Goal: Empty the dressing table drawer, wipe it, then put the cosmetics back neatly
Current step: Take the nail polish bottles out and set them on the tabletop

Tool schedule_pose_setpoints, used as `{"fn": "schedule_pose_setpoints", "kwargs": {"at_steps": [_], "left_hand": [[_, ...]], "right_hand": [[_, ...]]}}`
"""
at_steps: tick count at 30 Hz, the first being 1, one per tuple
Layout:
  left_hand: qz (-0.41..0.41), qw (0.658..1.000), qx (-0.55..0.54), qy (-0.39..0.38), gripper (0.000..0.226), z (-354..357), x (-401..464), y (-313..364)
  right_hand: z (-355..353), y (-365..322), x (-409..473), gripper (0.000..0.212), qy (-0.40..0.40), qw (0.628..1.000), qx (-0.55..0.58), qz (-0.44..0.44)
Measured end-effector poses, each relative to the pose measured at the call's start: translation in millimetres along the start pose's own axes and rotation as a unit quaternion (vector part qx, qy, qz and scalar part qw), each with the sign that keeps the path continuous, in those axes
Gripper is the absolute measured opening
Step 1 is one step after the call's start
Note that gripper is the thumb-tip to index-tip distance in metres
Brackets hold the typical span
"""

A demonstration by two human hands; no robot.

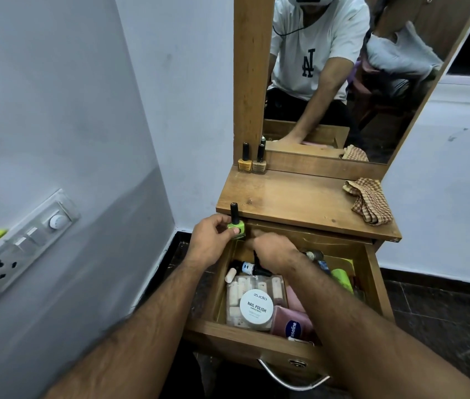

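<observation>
The wooden drawer [239,342] stands pulled open, full of cosmetics. My left hand [213,243] grips a green nail polish bottle [236,226] with a black cap at the drawer's back left corner. My right hand [274,250] reaches into the back of the drawer, fingers curled down among dark bottles; what it touches is hidden. A white round nail polish remover tub [256,309] lies on a clear box of nail items [236,286]. A pink Vaseline bottle [292,322] lies at the front. A green item [341,279] sits at the right.
Two nail polish bottles, orange [245,162] and beige [259,164], stand at the tabletop's [300,200] back left by the mirror [343,82]. A checked cloth [369,201] lies at its right end. A switchboard [20,246] is on the left wall.
</observation>
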State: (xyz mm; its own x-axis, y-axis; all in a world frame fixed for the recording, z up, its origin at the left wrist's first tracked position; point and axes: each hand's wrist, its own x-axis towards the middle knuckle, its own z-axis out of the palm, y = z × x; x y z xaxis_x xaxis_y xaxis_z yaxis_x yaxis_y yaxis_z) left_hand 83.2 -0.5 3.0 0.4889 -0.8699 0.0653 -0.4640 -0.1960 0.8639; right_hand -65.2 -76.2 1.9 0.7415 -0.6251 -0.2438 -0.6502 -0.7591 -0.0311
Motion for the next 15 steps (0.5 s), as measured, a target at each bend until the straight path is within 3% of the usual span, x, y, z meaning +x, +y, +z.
{"fn": "schedule_pose_setpoints", "kwargs": {"at_steps": [5, 9, 15], "left_hand": [[-0.005, 1.0, -0.014, 0.002, 0.028, -1.3, 3.2, -8.8], [-0.019, 1.0, -0.019, -0.004, 0.031, -3.8, 6.0, -16.0], [-0.032, 0.999, -0.038, -0.006, 0.034, -4.1, 3.5, -15.3]], "right_hand": [[-0.4, -1.9, 3.5, 0.041, -0.012, 0.998, -0.063, -0.001], [-3.1, 9.4, 0.9, 0.052, -0.053, 0.996, -0.065, -0.014], [-15.8, 19.6, -10.7, 0.018, -0.014, 0.994, -0.1, -0.039]]}}
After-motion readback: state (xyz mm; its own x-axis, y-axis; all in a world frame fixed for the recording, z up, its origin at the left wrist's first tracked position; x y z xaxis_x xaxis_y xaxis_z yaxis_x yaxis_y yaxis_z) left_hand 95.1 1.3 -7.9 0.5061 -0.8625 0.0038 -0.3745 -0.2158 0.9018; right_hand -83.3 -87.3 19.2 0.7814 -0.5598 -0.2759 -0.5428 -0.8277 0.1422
